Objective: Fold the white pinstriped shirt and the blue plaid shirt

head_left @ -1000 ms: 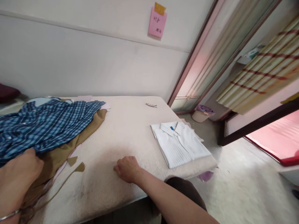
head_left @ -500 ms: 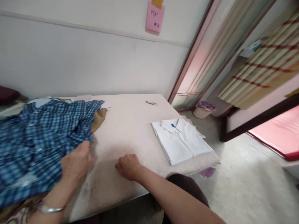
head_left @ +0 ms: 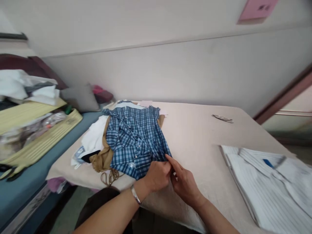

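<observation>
A blue plaid shirt (head_left: 131,136) lies rumpled, buttons up, on top of other clothes on the table. My left hand (head_left: 158,175), with a silver bracelet at the wrist, is closed on its near right corner. Right beside it, touching, is my right hand (head_left: 184,182), its fingertips at the same edge of the shirt and seeming to pinch it; the cloth between the hands is mostly hidden. To the right lies a folded white striped shirt (head_left: 265,185) with a blue label at the collar, apart from both hands.
Under the plaid shirt are brown cloth (head_left: 101,160) with a cord and white cloth (head_left: 94,136). The pale table (head_left: 192,130) bears small metal snips (head_left: 222,119) near the wall. At left, a blue surface (head_left: 36,182) holds a yellow bag (head_left: 48,136) and a grey cushion (head_left: 81,97).
My view has swung left. My right hand has come from the bare table to my left hand at the shirt. The plaid shirt's right edge is now drawn toward me.
</observation>
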`<action>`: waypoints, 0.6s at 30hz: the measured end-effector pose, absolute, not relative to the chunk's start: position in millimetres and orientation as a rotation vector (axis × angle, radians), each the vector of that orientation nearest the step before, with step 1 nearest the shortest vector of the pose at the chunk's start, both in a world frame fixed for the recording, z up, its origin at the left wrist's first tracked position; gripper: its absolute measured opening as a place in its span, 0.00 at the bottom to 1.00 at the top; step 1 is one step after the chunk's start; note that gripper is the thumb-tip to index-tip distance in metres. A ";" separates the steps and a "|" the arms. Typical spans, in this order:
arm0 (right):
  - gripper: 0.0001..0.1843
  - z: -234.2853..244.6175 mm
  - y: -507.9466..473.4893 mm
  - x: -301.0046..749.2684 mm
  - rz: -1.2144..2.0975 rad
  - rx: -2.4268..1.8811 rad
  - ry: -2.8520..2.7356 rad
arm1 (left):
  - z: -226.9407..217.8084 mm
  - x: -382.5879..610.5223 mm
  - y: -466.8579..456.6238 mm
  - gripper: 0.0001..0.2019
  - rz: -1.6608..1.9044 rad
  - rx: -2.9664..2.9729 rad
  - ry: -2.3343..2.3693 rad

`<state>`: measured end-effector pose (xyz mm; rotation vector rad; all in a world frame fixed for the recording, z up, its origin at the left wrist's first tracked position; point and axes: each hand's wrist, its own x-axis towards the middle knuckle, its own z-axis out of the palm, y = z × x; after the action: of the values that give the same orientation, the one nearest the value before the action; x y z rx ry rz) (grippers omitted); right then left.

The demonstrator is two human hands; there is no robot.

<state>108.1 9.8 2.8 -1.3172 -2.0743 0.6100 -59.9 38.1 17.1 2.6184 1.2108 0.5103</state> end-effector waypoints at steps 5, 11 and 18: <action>0.26 -9.1 16.8 111.5 0.619 -1.463 -2.091 | 20.5 -59.3 34.3 0.07 0.459 2.681 1.172; 0.13 -3.5 18.9 112.4 0.481 -1.593 -2.289 | 41.5 -66.5 43.6 0.08 0.444 2.634 1.234; 0.16 29.3 40.2 161.7 0.154 -1.966 -2.265 | 87.5 -156.5 83.8 0.15 0.198 2.270 2.223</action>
<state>161.7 40.2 29.3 -1.9660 -2.2655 0.1545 -156.5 83.8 87.5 2.2699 2.2232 0.1983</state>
